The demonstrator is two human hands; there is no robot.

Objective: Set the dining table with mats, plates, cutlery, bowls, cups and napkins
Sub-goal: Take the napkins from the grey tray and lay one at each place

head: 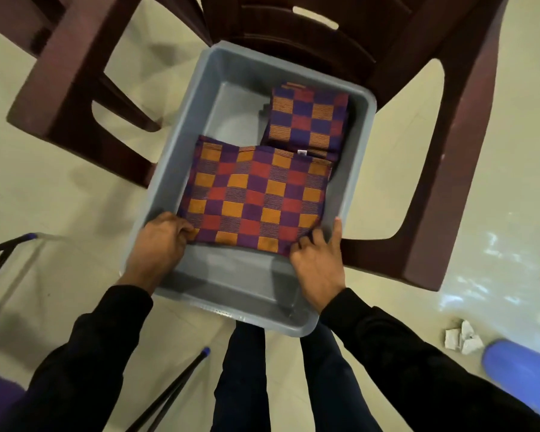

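A grey plastic tub (169, 145) rests on the seat of a dark brown plastic chair (449, 151). Inside it lies a large folded mat (256, 194) checked in purple, red and orange. Behind it, at the tub's far right, sits a smaller folded stack of the same checked cloth (307, 120). My left hand (161, 241) pinches the large mat's near left corner. At the near right corner my right hand (320, 260) grips the same mat, thumb up against the tub wall.
A second brown chair (72, 79) stands at the left. Black metal legs with blue caps (28, 236) cross the pale floor near my left arm. A blue plastic cylinder (521, 375) and crumpled white paper (462, 338) lie on the floor at the lower right.
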